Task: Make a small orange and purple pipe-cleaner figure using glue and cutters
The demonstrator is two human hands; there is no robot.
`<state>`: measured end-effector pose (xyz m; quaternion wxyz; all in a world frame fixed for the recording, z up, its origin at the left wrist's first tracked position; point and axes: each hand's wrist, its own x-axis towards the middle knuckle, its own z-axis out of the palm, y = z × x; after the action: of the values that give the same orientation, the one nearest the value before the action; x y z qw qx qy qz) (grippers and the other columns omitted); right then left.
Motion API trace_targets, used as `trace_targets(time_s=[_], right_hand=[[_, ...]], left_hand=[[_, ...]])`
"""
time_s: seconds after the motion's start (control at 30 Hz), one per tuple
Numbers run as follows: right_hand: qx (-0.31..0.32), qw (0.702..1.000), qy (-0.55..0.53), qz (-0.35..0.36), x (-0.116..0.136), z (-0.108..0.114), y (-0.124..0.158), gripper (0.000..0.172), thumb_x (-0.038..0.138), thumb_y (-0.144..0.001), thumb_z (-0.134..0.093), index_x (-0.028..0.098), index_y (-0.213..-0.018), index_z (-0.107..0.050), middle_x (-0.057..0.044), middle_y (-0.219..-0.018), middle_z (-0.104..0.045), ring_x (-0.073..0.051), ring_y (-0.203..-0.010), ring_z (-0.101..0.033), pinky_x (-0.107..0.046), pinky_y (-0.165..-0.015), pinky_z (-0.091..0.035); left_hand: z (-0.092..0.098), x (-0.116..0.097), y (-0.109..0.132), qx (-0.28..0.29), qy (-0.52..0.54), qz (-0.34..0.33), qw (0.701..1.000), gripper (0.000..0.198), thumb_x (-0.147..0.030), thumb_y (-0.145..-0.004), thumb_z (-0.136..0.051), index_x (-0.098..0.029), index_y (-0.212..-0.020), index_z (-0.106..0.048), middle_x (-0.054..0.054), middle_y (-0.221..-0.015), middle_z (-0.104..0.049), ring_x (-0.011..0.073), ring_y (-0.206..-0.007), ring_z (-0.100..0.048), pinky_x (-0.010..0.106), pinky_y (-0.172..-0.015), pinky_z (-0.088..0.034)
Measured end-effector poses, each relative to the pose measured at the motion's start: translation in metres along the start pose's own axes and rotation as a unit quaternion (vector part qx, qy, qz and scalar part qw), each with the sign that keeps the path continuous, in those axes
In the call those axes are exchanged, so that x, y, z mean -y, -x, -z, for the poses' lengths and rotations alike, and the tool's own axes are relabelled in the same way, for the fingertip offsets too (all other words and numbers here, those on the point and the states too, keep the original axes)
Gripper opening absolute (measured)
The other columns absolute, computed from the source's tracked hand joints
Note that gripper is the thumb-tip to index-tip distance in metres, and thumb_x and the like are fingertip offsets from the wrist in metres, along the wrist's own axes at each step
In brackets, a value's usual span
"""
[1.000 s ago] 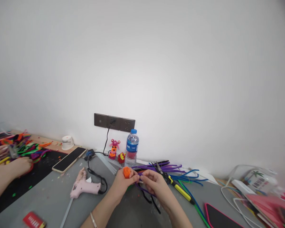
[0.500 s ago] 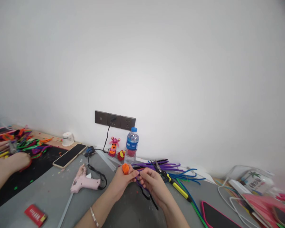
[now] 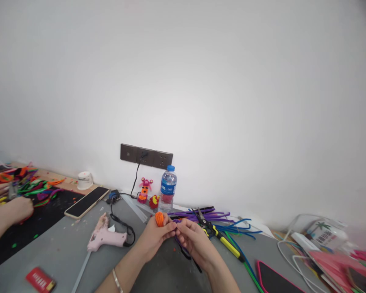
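My left hand (image 3: 156, 236) is closed around a bundle of pipe cleaners, whose orange end (image 3: 159, 219) pokes out above the fingers. Thumb and fingertips of my right hand (image 3: 192, 238) pinch a purple pipe cleaner (image 3: 177, 221) close against the left fingertips. Dark strands (image 3: 186, 254) hang below the right hand. My palms and fingers hide most of the held piece. Just right of my hands lie yellow-and-black pliers (image 3: 221, 236), beside loose purple pipe cleaners (image 3: 222, 215) and blue ones (image 3: 247, 230).
Behind my hands stand a water bottle (image 3: 168, 188) and a small pink-orange figure (image 3: 144, 190). A pink glue gun (image 3: 105, 237), a phone (image 3: 87, 202) and a red packet (image 3: 40, 280) lie leftward. Another person's hand (image 3: 14, 211) works at far left. A pink-edged phone (image 3: 277, 278) lies right.
The whole view has shifted slightly, with things sitting a little further left. My hands stay together on the pipe cleaners, the right fingers slightly repositioned. The other person's hand has moved slightly.
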<state>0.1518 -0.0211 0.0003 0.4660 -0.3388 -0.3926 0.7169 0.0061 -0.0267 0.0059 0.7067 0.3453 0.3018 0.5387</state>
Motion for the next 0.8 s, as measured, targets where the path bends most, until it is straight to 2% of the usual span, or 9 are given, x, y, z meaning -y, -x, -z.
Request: trace_targets(time_s=[0.1, 0.23, 0.33, 0.43, 0.5, 0.57, 0.67, 0.8], right_hand=[[0.005, 1.0, 0.011, 0.008, -0.001, -0.002, -0.002, 0.039, 0.044, -0.061, -0.084, 0.016, -0.064, -0.056, 0.002, -0.059, -0.059, -0.005, -0.045, -0.043, -0.017, -0.043, -0.028], [0.011, 0.998, 0.009, 0.061, 0.005, -0.008, 0.001, 0.038, 0.049, -0.068, -0.078, 0.018, -0.07, -0.056, 0.002, -0.063, -0.058, -0.007, -0.048, -0.047, -0.019, -0.045, -0.032], [0.07, 0.993, 0.027, 0.089, 0.014, -0.01, 0.012, 0.038, 0.052, -0.076, -0.07, 0.018, -0.067, -0.053, 0.004, -0.058, -0.052, -0.006, -0.042, -0.041, -0.019, -0.041, -0.029], [0.155, 0.983, 0.096, 0.019, 0.016, -0.008, 0.02, 0.043, 0.056, -0.08, -0.062, 0.017, -0.065, -0.055, 0.003, -0.054, -0.052, -0.006, -0.038, -0.04, -0.02, -0.038, -0.029], [0.171, 0.974, 0.148, -0.02, 0.012, -0.007, 0.019, 0.044, 0.057, -0.081, -0.06, 0.016, -0.068, -0.057, 0.002, -0.054, -0.054, -0.007, -0.039, -0.044, -0.019, -0.041, -0.033], [0.131, 0.976, 0.172, -0.004, 0.004, -0.007, 0.012, 0.042, 0.058, -0.081, -0.061, 0.017, -0.073, -0.055, 0.004, -0.055, -0.055, -0.006, -0.04, -0.045, -0.018, -0.042, -0.035], [0.04, 0.985, 0.147, 0.076, -0.005, -0.007, 0.0, 0.042, 0.057, -0.075, -0.068, 0.019, -0.083, -0.052, 0.006, -0.058, -0.056, -0.007, -0.041, -0.047, -0.018, -0.04, -0.035], [0.012, 0.984, 0.115, 0.134, -0.003, -0.004, -0.007, 0.038, 0.048, -0.071, -0.076, 0.019, -0.079, -0.054, 0.003, -0.063, -0.06, -0.01, -0.049, -0.054, -0.021, -0.048, -0.043]], left_hand=[[0.001, -0.002, -0.001, 0.004, 0.013, 0.002, 1.0, 0.045, -0.026, -0.057, -0.087, -0.018, -0.059, -0.043, -0.006, -0.058, -0.054, 0.0075, -0.058, -0.059, 0.017, -0.059, -0.05], [0.001, -0.004, -0.003, -0.04, 0.037, -0.014, 0.998, 0.046, -0.025, -0.053, -0.089, -0.018, -0.058, -0.043, -0.007, -0.059, -0.054, 0.0066, -0.055, -0.057, 0.018, -0.057, -0.051], [0.001, -0.004, -0.006, -0.084, 0.06, -0.044, 0.994, 0.047, -0.023, -0.05, -0.09, -0.017, -0.056, -0.043, -0.006, -0.064, -0.057, 0.0064, -0.057, -0.056, 0.018, -0.059, -0.052], [0.002, -0.003, -0.008, -0.096, 0.072, -0.071, 0.99, 0.048, -0.022, -0.05, -0.089, -0.017, -0.055, -0.042, -0.006, -0.065, -0.057, 0.0062, -0.058, -0.055, 0.019, -0.062, -0.053], [0.003, -0.002, -0.009, -0.089, 0.073, -0.078, 0.99, 0.048, -0.022, -0.051, -0.089, -0.017, -0.055, -0.041, -0.007, -0.065, -0.055, 0.0051, -0.057, -0.054, 0.018, -0.061, -0.052], [0.003, -0.001, -0.008, -0.072, 0.071, -0.078, 0.992, 0.048, -0.023, -0.053, -0.088, -0.017, -0.056, -0.04, -0.007, -0.065, -0.055, 0.005, -0.058, -0.054, 0.017, -0.061, -0.051], [0.001, 0.0, -0.005, -0.038, 0.061, -0.068, 0.995, 0.047, -0.024, -0.057, -0.086, -0.018, -0.058, -0.04, -0.006, -0.064, -0.055, 0.0071, -0.058, -0.057, 0.02, -0.06, -0.052], [-0.002, -0.001, -0.003, -0.028, 0.043, -0.049, 0.997, 0.046, -0.025, -0.058, -0.086, -0.018, -0.059, -0.041, -0.006, -0.064, -0.055, 0.0095, -0.057, -0.059, 0.026, -0.062, -0.054]])
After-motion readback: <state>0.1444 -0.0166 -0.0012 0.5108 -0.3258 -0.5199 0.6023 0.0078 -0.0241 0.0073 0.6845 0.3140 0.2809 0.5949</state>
